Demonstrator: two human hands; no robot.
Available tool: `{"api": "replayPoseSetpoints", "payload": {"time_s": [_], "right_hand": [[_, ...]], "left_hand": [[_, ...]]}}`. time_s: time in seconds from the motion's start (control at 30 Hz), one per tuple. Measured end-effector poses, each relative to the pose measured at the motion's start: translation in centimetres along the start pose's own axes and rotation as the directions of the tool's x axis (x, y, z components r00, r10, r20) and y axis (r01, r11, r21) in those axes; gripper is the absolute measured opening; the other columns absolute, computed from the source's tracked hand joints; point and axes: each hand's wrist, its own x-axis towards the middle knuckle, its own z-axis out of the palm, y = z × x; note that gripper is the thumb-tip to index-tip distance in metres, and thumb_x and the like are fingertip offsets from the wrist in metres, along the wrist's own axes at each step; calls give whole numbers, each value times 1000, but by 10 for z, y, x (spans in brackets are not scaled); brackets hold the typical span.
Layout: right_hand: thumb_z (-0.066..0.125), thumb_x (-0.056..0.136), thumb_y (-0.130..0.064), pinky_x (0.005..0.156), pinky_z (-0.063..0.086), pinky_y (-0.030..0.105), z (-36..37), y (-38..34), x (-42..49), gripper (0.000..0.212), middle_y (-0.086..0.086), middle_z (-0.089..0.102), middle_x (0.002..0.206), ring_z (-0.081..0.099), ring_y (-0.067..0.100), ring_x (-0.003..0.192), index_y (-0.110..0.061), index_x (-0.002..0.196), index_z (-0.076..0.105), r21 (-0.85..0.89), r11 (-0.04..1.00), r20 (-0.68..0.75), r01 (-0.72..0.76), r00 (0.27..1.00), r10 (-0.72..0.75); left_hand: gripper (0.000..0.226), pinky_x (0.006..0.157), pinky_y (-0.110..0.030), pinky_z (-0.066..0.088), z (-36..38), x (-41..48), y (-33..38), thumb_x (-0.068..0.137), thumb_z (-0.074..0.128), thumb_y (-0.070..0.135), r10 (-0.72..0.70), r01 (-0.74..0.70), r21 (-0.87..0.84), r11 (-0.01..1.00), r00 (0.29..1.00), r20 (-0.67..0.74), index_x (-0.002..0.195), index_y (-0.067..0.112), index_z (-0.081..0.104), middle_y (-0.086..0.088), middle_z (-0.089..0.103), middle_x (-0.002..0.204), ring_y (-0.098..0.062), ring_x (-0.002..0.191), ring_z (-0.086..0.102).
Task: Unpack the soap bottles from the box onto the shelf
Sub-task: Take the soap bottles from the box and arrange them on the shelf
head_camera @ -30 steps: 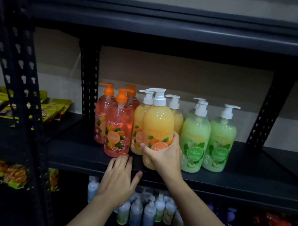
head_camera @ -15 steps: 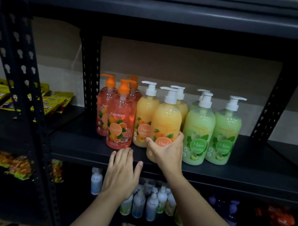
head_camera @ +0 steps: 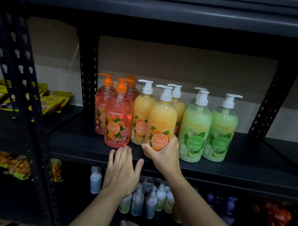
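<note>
A yellow peach soap bottle (head_camera: 162, 121) with a white pump stands upright at the front of the dark shelf (head_camera: 89, 149). My right hand (head_camera: 163, 153) is wrapped around its base. My left hand (head_camera: 122, 171) lies flat with fingers spread on the shelf's front edge, just below an orange soap bottle (head_camera: 118, 121). Two more orange bottles stand behind that one. Two other peach bottles (head_camera: 141, 117) stand behind the held one. Green melon bottles (head_camera: 194, 133) stand to its right. The box is mostly out of view.
Black shelf uprights rise at the left (head_camera: 21, 86), behind the bottles (head_camera: 87, 69) and at the right (head_camera: 272, 102). Yellow snack packs (head_camera: 53, 102) lie on the neighbouring shelf. Small white bottles (head_camera: 149, 199) fill the lower shelf. Bare shelf lies right of the melon bottles.
My right hand has lowered the peach bottle onto the shelf and moved it right, next to the melon bottles. My left hand stayed on the shelf edge.
</note>
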Motion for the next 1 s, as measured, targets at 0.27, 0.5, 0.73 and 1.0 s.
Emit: {"api": "replayPoseSetpoints", "payload": {"time_s": [0.27, 0.5, 0.73, 1.0], "right_hand": [[86, 60, -53, 99, 47, 36, -1, 4, 1, 92, 1, 50, 123, 51, 17, 116, -15, 130, 41, -22, 1000, 6, 2, 1000, -2], [86, 54, -61, 97, 48, 35, 4, -1, 0, 99, 1, 49, 121, 52, 18, 113, -15, 129, 40, -64, 998, -50, -18, 999, 15], [86, 57, -60, 97, 47, 32, 4, -4, -1, 97, 0, 49, 123, 53, 18, 116, -16, 130, 38, -68, 997, -31, -28, 999, 26], [86, 61, -55, 97, 47, 34, 0, -5, 2, 88, 1, 49, 123, 52, 18, 117, -15, 127, 41, -36, 997, 35, -61, 997, 62]], "left_hand": [[92, 122, -41, 0, 2, 1, 2, 83, -11, 60, -5, 5, 7, 1000, 1000, 3, 152, 10, 24, -2, 23, 158, -16, 146, 14], [91, 122, -42, 3, 3, 1, 2, 86, -8, 60, 2, -2, -1, 1000, 1000, -13, 151, 8, 27, -4, 26, 157, -17, 146, 18], [83, 120, -45, 15, 9, 1, 0, 92, 5, 58, 8, -8, 0, 1000, 999, -31, 144, 5, 41, -7, 42, 149, -21, 140, 33], [87, 122, -42, 7, 5, 0, 1, 89, -3, 60, 10, -10, 3, 1000, 1000, -14, 149, 8, 33, -5, 33, 154, -18, 144, 24]]}}
